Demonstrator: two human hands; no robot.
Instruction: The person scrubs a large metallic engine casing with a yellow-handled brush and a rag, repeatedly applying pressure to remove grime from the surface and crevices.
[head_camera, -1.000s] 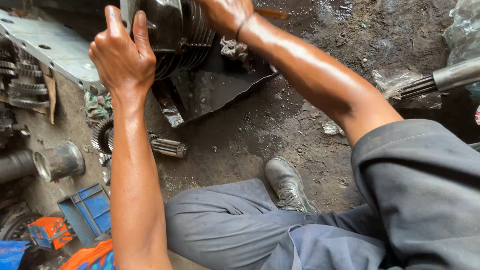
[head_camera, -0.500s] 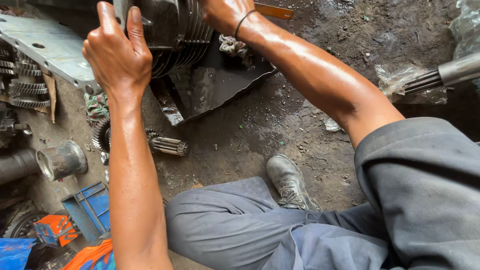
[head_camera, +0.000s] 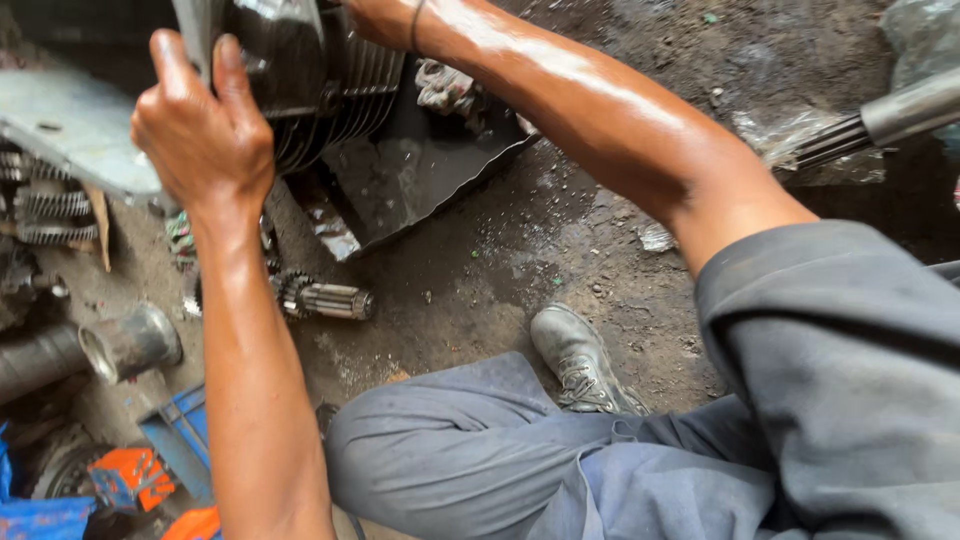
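Note:
A dark finned engine block (head_camera: 310, 70) is held up off the ground near the top of the head view. My left hand (head_camera: 200, 130) grips its left side, fingers wrapped over the edge. My right hand (head_camera: 375, 15) reaches to the top of the block and is mostly cut off by the frame edge; a thin band circles the wrist. Under the block lies a black oily metal tray (head_camera: 420, 180) with a rag in it.
A toothed gear shaft (head_camera: 325, 298) lies on the dirt floor. Gears (head_camera: 45, 205) and a grey metal cover sit at the left, a metal cylinder (head_camera: 130, 342) below them. Blue and orange items lie at the bottom left. A splined shaft (head_camera: 870, 125) sticks in from the right. My shoe (head_camera: 580, 360) rests mid-floor.
The view has shifted so the engine block and both hands sit higher in the frame; my right hand is now nearly out of view. The grip on the block is unchanged.

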